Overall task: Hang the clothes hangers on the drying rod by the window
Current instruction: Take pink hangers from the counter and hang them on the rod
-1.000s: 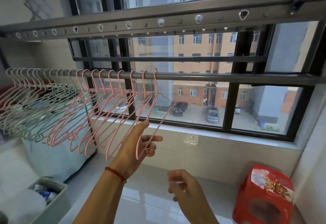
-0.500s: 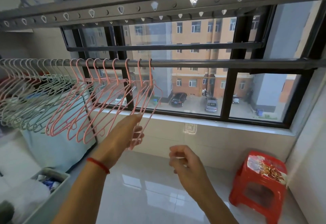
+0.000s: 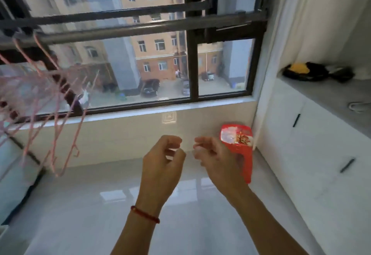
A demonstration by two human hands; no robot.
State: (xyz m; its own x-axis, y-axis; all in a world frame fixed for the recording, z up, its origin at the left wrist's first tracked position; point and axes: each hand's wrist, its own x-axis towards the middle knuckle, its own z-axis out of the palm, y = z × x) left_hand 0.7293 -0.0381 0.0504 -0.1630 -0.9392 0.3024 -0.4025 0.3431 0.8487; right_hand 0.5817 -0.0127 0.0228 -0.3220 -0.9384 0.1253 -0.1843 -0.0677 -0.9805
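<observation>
The grey drying rod [image 3: 128,30] runs across the window from the left edge to the right frame. Several pink hangers [image 3: 50,102] hang from its left end, blurred by motion. My left hand [image 3: 162,162], with a red cord on its wrist, is held in front of me over the floor, fingers loosely curled and holding nothing. My right hand [image 3: 216,158] sits beside it, a small gap apart, fingers also loosely curled and empty. Both hands are well to the right of the hangers and below the rod.
A red plastic stool [image 3: 239,140] stands on the floor against the wall, partly behind my right hand. A white cabinet [image 3: 313,154] with a grey top fills the right side; a dark and yellow object [image 3: 309,71] and a pale hanger [image 3: 359,106] lie on it.
My view has swung right and down, away from the hangers. My left hand has let go of the last pink hanger and dropped beside my right hand.
</observation>
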